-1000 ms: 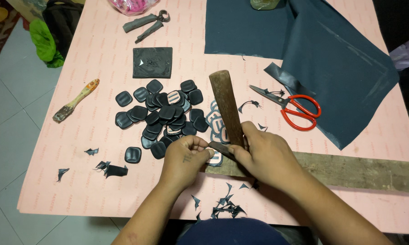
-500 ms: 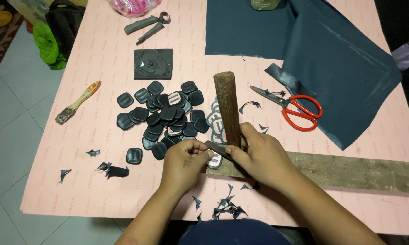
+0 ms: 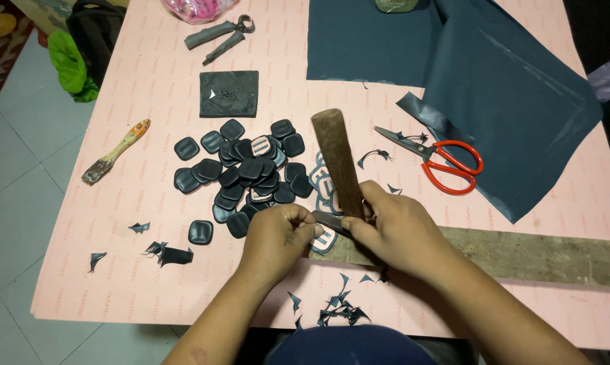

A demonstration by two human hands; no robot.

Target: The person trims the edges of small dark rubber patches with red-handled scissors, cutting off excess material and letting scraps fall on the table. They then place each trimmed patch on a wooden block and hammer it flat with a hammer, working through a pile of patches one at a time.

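Where pink table (image 3: 149, 270) ends, grey tile floor (image 3: 14, 223).

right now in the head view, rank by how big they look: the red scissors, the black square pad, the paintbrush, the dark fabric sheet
1. dark fabric sheet, by far the largest
2. red scissors
3. paintbrush and black square pad: the brush looks longer, the pad covers more area, so no firm order between them.
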